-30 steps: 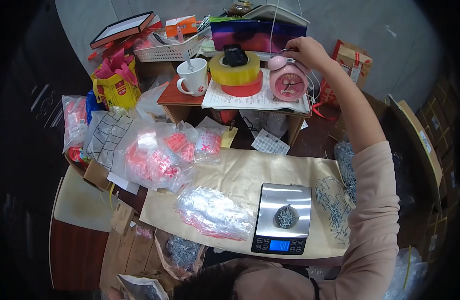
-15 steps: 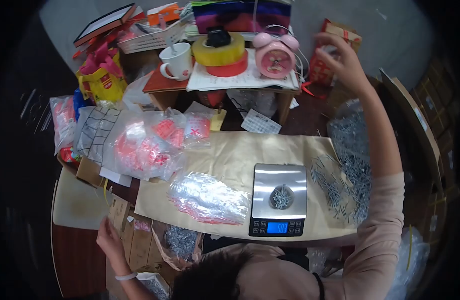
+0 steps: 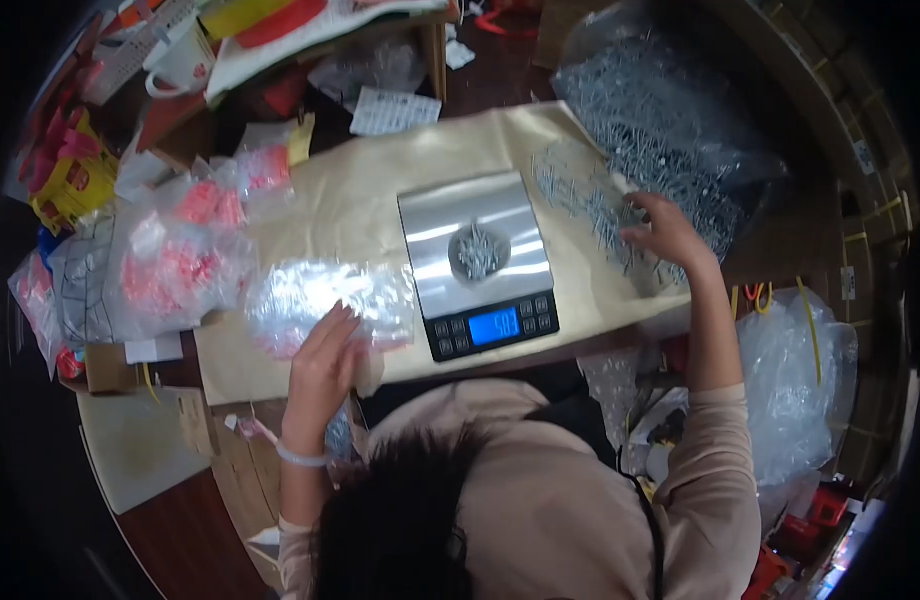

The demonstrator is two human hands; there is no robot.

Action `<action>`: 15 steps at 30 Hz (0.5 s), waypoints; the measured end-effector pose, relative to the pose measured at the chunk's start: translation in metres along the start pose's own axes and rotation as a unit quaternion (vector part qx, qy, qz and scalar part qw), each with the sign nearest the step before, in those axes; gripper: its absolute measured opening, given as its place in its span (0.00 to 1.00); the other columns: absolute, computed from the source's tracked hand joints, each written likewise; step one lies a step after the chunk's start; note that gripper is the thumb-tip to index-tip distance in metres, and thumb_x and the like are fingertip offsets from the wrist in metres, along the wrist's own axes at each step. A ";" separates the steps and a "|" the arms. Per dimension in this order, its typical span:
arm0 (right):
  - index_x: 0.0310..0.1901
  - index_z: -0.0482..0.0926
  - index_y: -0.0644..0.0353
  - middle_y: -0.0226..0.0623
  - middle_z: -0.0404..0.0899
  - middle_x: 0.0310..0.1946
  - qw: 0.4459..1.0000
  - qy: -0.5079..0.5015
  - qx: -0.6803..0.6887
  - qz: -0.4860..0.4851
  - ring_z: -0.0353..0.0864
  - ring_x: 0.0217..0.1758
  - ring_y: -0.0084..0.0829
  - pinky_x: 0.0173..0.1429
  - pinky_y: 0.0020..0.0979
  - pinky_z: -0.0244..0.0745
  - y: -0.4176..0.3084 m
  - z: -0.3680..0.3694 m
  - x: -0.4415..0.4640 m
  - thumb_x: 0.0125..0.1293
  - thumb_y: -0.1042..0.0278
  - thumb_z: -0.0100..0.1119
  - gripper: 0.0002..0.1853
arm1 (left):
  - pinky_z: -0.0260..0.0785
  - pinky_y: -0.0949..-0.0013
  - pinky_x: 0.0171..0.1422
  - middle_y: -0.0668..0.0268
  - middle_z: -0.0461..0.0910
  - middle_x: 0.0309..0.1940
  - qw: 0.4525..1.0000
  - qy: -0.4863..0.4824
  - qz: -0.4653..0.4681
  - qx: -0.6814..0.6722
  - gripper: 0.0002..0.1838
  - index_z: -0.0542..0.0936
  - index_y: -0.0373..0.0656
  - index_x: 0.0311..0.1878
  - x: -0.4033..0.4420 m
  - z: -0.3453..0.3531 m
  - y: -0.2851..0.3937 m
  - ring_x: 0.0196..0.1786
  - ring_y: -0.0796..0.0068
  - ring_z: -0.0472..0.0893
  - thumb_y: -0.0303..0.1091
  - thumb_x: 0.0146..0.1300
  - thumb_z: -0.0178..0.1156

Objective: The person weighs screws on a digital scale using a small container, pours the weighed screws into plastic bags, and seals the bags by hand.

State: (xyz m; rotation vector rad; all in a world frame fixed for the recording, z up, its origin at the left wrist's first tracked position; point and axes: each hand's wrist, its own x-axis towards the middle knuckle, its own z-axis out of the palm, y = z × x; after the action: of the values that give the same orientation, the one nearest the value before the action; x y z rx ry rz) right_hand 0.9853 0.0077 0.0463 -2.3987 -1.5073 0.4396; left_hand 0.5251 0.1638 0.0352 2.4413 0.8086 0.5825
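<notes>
My left hand (image 3: 323,368) rests at the near edge of a stack of clear plastic bags (image 3: 305,290), fingers stretched out and holding nothing visible. My right hand (image 3: 670,235) reaches over the loose silvery screws or nails (image 3: 598,215), thumb and fingers apart. Between the hands stands a kitchen scale (image 3: 420,215) with a steel top and a lit blue display. A small round dish (image 3: 477,272) with a heap of the same metal pieces sits on it. To the right, a large clear bag (image 3: 620,70) lies open and full of them.
Brown paper (image 3: 350,180) covers the worktop. Clear bags with pink pieces (image 3: 175,265) lie left. A shelf at the back holds a white mug (image 3: 185,60) and tape rolls (image 3: 270,25). More clear plastic (image 3: 790,380) hangs right, near cardboard boxes (image 3: 880,200).
The view has tilted down and turned. My right hand has come down from beside the pink alarm clock to the loose metal pieces. My left hand has moved from the left side onto the bag stack.
</notes>
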 end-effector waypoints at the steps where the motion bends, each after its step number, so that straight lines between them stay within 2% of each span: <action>1: 0.54 0.74 0.65 0.53 0.74 0.52 0.999 -0.007 -0.015 0.048 0.75 0.54 0.50 0.58 0.40 0.71 -0.004 0.007 -0.002 0.53 0.58 0.69 0.29 | 0.68 0.59 0.63 0.49 0.78 0.53 1.000 -0.011 0.008 0.007 0.17 0.79 0.35 0.49 0.000 0.006 0.003 0.60 0.52 0.75 0.17 0.54 0.59; 2: 0.54 0.73 0.65 0.54 0.74 0.52 0.995 -0.012 -0.032 0.094 0.75 0.54 0.51 0.58 0.40 0.72 -0.006 0.013 -0.003 0.53 0.56 0.69 0.30 | 0.68 0.59 0.64 0.49 0.77 0.53 1.000 -0.021 0.017 0.015 0.17 0.79 0.35 0.49 0.001 0.011 0.005 0.61 0.51 0.75 0.17 0.54 0.59; 3: 0.56 0.72 0.65 0.56 0.73 0.51 0.995 0.042 -0.060 0.061 0.75 0.54 0.52 0.57 0.41 0.72 -0.006 0.026 -0.003 0.55 0.54 0.67 0.31 | 0.67 0.58 0.64 0.50 0.77 0.53 0.999 -0.023 0.024 0.020 0.17 0.79 0.35 0.49 -0.001 0.015 0.004 0.61 0.50 0.74 0.19 0.53 0.61; 6: 0.57 0.72 0.62 0.56 0.72 0.51 0.989 0.074 -0.097 0.082 0.76 0.52 0.52 0.56 0.41 0.72 -0.029 0.044 0.005 0.56 0.55 0.66 0.30 | 0.67 0.57 0.65 0.52 0.78 0.53 0.994 -0.057 0.069 0.059 0.17 0.80 0.36 0.49 0.003 0.021 0.013 0.61 0.49 0.74 0.24 0.54 0.63; 7: 0.54 0.75 0.61 0.54 0.74 0.49 0.985 0.131 -0.105 0.044 0.76 0.50 0.51 0.54 0.42 0.73 -0.033 0.055 0.007 0.57 0.60 0.65 0.25 | 0.66 0.56 0.66 0.53 0.78 0.53 0.994 -0.067 0.067 0.059 0.16 0.80 0.37 0.48 0.004 0.024 0.014 0.61 0.49 0.74 0.27 0.55 0.64; 10: 0.48 0.79 0.62 0.50 0.76 0.46 0.977 0.204 -0.039 -0.037 0.77 0.48 0.49 0.52 0.41 0.74 -0.032 0.073 0.015 0.57 0.66 0.64 0.18 | 0.67 0.56 0.64 0.54 0.79 0.52 0.998 -0.044 0.029 0.047 0.13 0.81 0.38 0.46 0.000 0.040 0.003 0.60 0.51 0.75 0.27 0.56 0.63; 12: 0.43 0.81 0.62 0.47 0.78 0.42 0.976 0.212 0.024 -0.042 0.79 0.45 0.46 0.49 0.41 0.74 -0.027 0.070 0.016 0.56 0.71 0.63 0.12 | 0.73 0.59 0.57 0.56 0.81 0.47 0.998 0.024 0.021 0.055 0.11 0.82 0.39 0.44 0.001 0.051 -0.009 0.54 0.53 0.79 0.26 0.57 0.62; 13: 0.41 0.83 0.61 0.45 0.80 0.36 0.977 0.205 0.058 -0.020 0.80 0.38 0.43 0.44 0.38 0.74 -0.025 0.067 0.015 0.56 0.72 0.63 0.10 | 0.74 0.60 0.55 0.55 0.82 0.45 0.998 0.041 0.007 0.054 0.10 0.82 0.39 0.43 0.001 0.053 -0.010 0.52 0.53 0.80 0.26 0.57 0.62; 15: 0.39 0.84 0.61 0.45 0.80 0.34 0.972 0.217 0.088 0.003 0.80 0.35 0.41 0.41 0.36 0.75 -0.024 0.057 0.010 0.55 0.72 0.64 0.10 | 0.77 0.61 0.48 0.53 0.83 0.42 0.994 0.081 -0.029 0.070 0.09 0.82 0.38 0.43 0.004 0.056 -0.010 0.47 0.54 0.83 0.26 0.59 0.60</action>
State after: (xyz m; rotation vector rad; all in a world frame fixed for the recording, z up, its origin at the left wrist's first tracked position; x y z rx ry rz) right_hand 0.9474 0.0303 0.0025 -2.1786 -1.2109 0.0370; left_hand 0.5532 0.1558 -0.0135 2.5104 1.0152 0.7322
